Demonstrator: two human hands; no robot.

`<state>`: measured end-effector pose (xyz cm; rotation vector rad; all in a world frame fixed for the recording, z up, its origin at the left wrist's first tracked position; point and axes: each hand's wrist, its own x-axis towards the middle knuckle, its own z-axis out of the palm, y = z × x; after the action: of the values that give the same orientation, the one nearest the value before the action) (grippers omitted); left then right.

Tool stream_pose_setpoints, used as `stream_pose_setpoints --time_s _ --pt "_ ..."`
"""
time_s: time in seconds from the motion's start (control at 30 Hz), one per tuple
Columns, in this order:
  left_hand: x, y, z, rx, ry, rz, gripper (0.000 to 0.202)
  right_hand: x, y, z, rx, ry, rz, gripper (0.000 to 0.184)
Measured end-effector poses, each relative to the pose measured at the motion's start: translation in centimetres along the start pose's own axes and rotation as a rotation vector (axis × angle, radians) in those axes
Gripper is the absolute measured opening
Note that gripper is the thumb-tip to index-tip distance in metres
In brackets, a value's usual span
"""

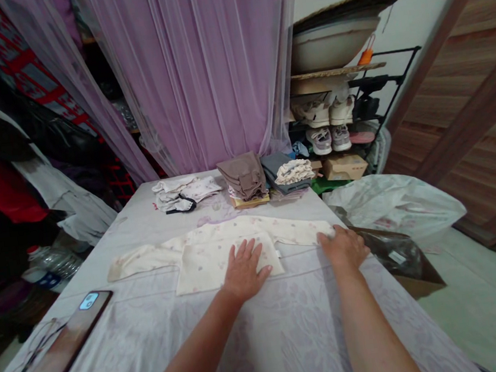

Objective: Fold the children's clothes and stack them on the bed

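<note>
A small cream long-sleeved top [202, 260] with a faint print lies spread out on the cloth-covered table [267, 351], its sleeves stretched to both sides. My left hand [245, 270] rests flat on the top's body, fingers spread. At the end of the right-hand sleeve, my right hand [343, 248] is closed over the cuff, with its thumb on the fabric. The curled fingers hide the cuff itself.
Behind the top sit folded light clothes [184, 193], a brown folded stack [243, 177] and a grey stack [285, 173] with a cream frilled piece. A phone [69, 344] and glasses [30, 360] lie front left. Right of the table are a box [412, 272] and plastic bag [397, 205].
</note>
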<state>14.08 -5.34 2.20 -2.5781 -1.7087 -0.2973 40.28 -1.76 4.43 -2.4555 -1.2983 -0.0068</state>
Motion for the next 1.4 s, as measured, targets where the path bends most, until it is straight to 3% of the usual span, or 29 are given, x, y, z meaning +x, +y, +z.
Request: stream_pose_setpoints --time_s 0.2,0.33,0.43,0.53,0.63,0.77,0.83,0.9,1.03,1.13,1.27,1.4 --pt "0.2 0.8 0.5 -0.051 -0.022 0.02 0.067 0.4 0.4 -0.1 0.093 0.032 -0.073 0.038" --pt "0.3 0.5 0.0 -0.238 -0.059 -0.038 0.064 0.5 -1.2 0.6 0.486 0.03 -0.02 0.041" --pt "0.8 0.3 -1.1 -0.582 -0.052 -0.169 0.061 -0.3 -3.9 0.9 0.857 -0.032 -0.032 0.048" --pt "1.4 0.2 -3.1 -1.099 0.021 -0.326 0.065 -2.3 -7.0 0.9 1.101 -0.143 -0.147 0.052" --pt "2.0 0.1 -5.0 -1.536 0.054 -0.441 0.072 -5.0 -9.6 0.8 1.245 -0.343 -0.336 0.043" --pt "2.7 -0.6 -5.8 -1.644 0.124 -0.582 0.075 -7.5 -11.3 0.9 1.368 -0.695 -0.552 0.04" --pt "3.1 -1.2 -5.6 -1.608 0.147 -0.611 0.065 -7.7 -11.2 0.8 1.332 -0.762 -0.598 0.038" --pt "3.5 -1.9 -5.5 -1.583 0.143 -0.617 0.048 -7.2 -10.4 0.4 1.196 -0.691 -0.563 0.034" --pt "4.6 -3.5 -6.8 -1.541 0.121 -0.73 0.02 -6.5 -7.8 -1.1 0.563 -0.388 -0.44 0.031" --pt "5.2 -4.8 -8.2 -1.534 0.102 -0.795 0.012 -7.2 -6.5 -2.2 0.165 -0.395 -0.454 0.033" --pt "5.3 -6.0 -9.4 -1.541 0.113 -0.818 0.008 -8.9 -6.8 -2.8 0.007 -0.513 -0.448 0.036" --pt "4.6 -7.0 -10.0 -1.547 0.147 -0.839 0.01 -10.3 -7.8 -2.8 -0.025 -0.456 -0.469 0.025"
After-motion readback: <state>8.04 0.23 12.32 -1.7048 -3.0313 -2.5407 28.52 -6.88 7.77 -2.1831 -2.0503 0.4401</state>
